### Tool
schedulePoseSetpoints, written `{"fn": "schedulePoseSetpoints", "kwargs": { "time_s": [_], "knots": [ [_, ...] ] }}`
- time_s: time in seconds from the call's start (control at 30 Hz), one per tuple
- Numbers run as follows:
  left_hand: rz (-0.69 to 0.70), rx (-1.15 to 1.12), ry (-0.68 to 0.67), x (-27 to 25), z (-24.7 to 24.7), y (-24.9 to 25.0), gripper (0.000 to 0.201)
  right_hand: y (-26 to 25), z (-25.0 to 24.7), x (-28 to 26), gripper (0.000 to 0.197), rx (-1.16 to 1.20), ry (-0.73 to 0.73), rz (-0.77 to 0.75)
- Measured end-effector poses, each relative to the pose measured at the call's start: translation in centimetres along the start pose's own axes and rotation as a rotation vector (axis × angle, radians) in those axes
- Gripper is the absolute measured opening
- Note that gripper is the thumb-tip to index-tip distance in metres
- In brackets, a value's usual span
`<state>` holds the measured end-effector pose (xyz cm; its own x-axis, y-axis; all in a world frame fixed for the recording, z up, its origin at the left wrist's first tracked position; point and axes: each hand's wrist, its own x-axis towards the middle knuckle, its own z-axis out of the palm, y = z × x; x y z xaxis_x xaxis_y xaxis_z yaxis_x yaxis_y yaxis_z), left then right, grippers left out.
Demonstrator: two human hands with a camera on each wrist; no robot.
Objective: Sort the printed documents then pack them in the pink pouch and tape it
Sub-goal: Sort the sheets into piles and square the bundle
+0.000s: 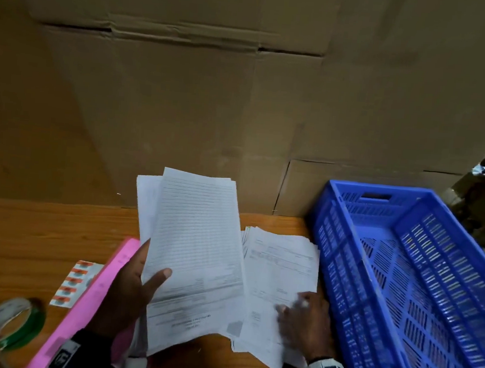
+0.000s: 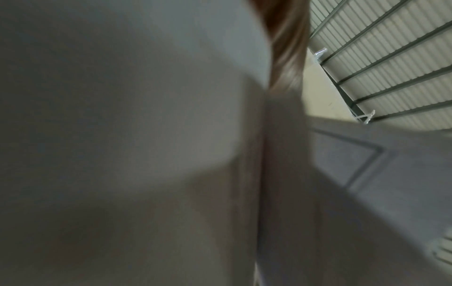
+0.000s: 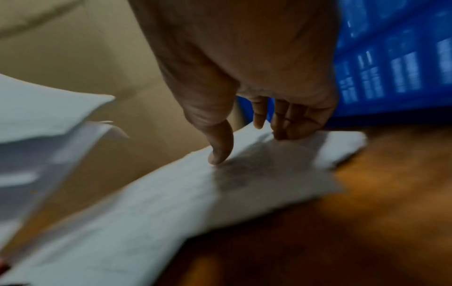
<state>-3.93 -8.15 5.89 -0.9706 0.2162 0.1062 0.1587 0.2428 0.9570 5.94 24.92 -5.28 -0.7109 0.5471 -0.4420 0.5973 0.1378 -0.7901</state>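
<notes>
While the left hand [image 1: 128,288] grips a sheaf of printed sheets [image 1: 195,252] raised off the table [image 1: 28,239], thumb across the top page and fingers curled behind, the pages face upward, probably so the top one can be read before it is dealt out; the right hand [image 1: 303,322] lies on a second pile of documents [image 1: 281,262] flat on the wood, fingers extended and fingertips [image 3: 218,156] pressing the top sheet, clasping nothing, which seems meant to keep that pile from sliding; this pile sits just beside the blue crate [image 1: 401,283], within easy reach of the dealing hand; the pink pouch [image 1: 90,296] lies along the table under the left wrist, still unfilled as far as I can tell; the roll of tape [image 1: 10,322] and a strip of orange-marked labels [image 1: 74,283] wait near it at the left, apparently staged for sealing; sorting looks to be the step in hand, with packing not yet begun.
</notes>
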Motion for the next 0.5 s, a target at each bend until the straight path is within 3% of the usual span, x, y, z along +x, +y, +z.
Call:
{"fn": "schedulePoseSetpoints", "kwargs": {
  "time_s": [0.07, 0.13, 0.2, 0.3, 0.37, 0.47, 0.5],
  "knots": [
    [0.038, -0.023, 0.021, 0.0, -0.8, 0.0, 0.088, 1.2, -0.7, 0.6, 0.084, -0.259, 0.133, 0.013],
    [0.060, -0.092, 0.055, -0.1, -1.3, 0.1, 0.100, 1.4, -1.2, 0.6, 0.079, -0.178, 0.223, -0.049],
    [0.079, -0.104, 0.090, -0.2, -1.8, -0.2, 0.105, 1.8, -1.5, 0.6, 0.055, -0.026, 0.225, -0.076],
    [0.066, -0.032, 0.095, -0.1, -2.3, -1.1, 0.111, 2.0, -2.4, 0.6, 0.019, -0.004, 0.308, -0.125],
    [0.086, 0.042, 0.073, 0.0, -2.3, -1.6, 0.098, 2.2, -2.8, 0.6, 0.016, -0.146, 0.384, -0.201],
    [0.107, 0.109, -0.014, 0.0, -2.2, -1.9, 0.047, 2.7, -3.1, 0.5, 0.026, -0.288, 0.456, -0.328],
    [0.093, 0.103, -0.023, 0.1, -2.3, -2.1, 0.040, 2.4, -3.1, 0.3, 0.028, -0.299, 0.469, -0.336]
  ]
}}
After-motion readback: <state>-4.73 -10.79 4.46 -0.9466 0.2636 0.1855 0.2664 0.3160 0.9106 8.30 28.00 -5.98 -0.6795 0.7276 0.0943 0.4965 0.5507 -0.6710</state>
